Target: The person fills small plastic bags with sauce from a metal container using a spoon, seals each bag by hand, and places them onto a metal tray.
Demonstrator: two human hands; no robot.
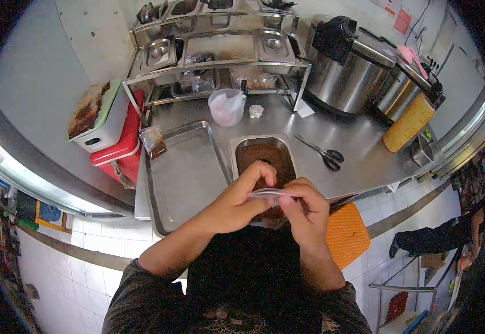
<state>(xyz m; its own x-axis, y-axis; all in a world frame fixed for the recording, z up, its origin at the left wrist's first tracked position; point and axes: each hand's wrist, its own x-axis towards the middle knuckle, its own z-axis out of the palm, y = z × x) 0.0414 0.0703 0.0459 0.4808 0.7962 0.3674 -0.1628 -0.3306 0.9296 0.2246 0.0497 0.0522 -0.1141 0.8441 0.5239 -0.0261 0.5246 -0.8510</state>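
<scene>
My left hand [235,201] and my right hand [305,210] meet over the near edge of the steel counter, both pinching the top of a small clear plastic bag [267,194]. The bag's body is mostly hidden behind my fingers. Directly beyond my hands sits a deep steel pan [238,150] filled with dark brown sauce. To its left lies a wide shallow steel tray [183,175], bare inside. A small filled bag of brown sauce [154,141] rests at that tray's far left corner.
Black-handled scissors [324,153] lie right of the sauce pan. A plastic measuring jug [227,107] stands behind it. A tiered rack of steel containers [214,44] lines the back, with two large cookers [347,67] at the right. Red and white boxes [112,139] sit left. An orange mat [347,234] hangs at the counter edge.
</scene>
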